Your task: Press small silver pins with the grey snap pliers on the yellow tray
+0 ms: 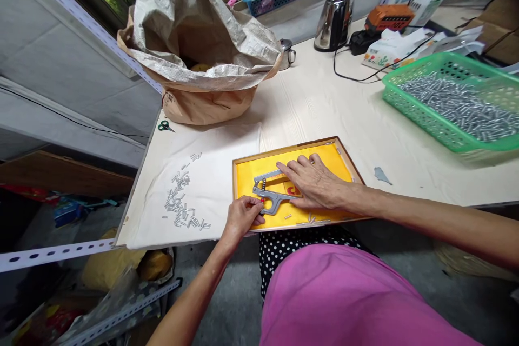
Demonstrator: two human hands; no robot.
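A grey metal hand tool with a coil spring and a loop at its lower end (275, 196) lies in a shallow tray lined in yellow (247, 173). My right hand (318, 181) is closed over the tool's right end, its fingers along the upper arm and thumb side near the lower one. At the tool's lower left, my left hand (244, 215) pinches beside a small red part (262, 201); its fingertips hide what they hold, if anything. Several small metal pins (312, 220) lie along the tray's near edge. More pins (176, 200) are scattered on a white cloth (223, 173) to the left.
A large woven sack (211, 97) stands open behind the cloth, near green-handled scissors (165, 126). A green basket (421, 119) full of metal pins sits at right. Farther back are a steel kettle (334, 16), a black cord (344, 74) and an orange battery (389, 17).
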